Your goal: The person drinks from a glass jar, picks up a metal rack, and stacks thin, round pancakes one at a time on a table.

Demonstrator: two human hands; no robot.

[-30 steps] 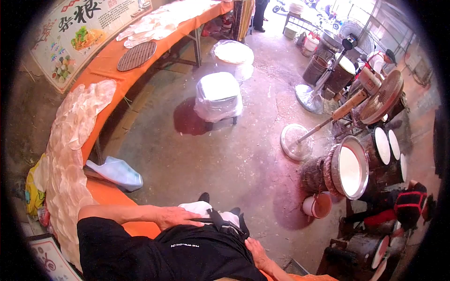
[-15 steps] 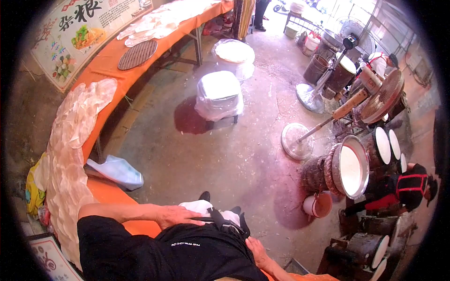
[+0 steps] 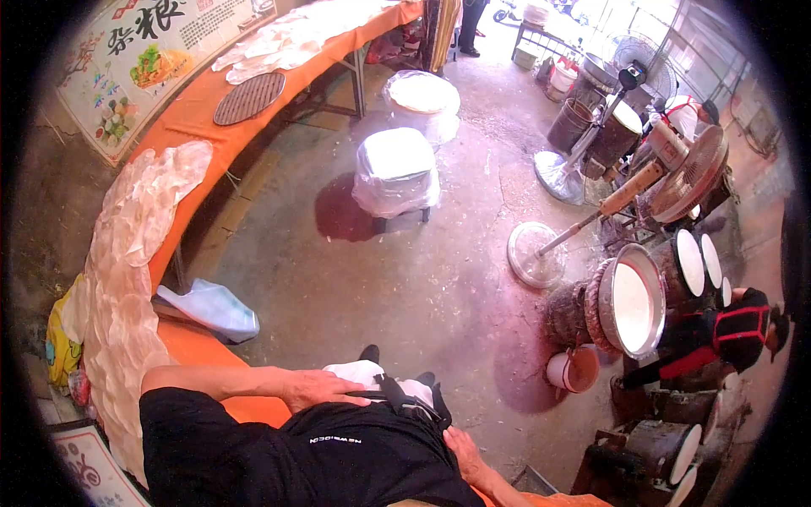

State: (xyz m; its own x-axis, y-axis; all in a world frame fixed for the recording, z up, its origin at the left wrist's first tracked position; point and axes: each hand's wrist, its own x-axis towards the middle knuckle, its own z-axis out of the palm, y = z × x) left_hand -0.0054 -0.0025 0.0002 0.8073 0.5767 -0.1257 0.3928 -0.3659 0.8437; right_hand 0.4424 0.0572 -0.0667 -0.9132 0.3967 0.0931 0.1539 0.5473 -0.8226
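My left hand point(image 3: 317, 389) lies flat at the hem of my black shirt point(image 3: 338, 452), its fingers stretched towards a black strap and white cloth point(image 3: 355, 372) at my waist. On the other side of my waist rests my right hand point(image 3: 463, 453), with nothing visible in it; its fingers are partly hidden against the shirt. Nearest to my left arm is the orange-covered table point(image 3: 194, 351), where thin, pale round sheets point(image 3: 127, 253) overlap in a long layer.
A round slatted rack point(image 3: 249, 99) lies on the table. Plastic-wrapped stools point(image 3: 395, 165) stand mid-floor. At right are a pedestal fan point(image 3: 688, 173), a wide pan of white liquid point(image 3: 632, 300), a bucket point(image 3: 573, 370) and several drums. A co-worker point(image 3: 731, 338) bends beside them.
Both my hands stay where they were. The co-worker at the right has shifted slightly, and the person farther back by the fan has moved a little.
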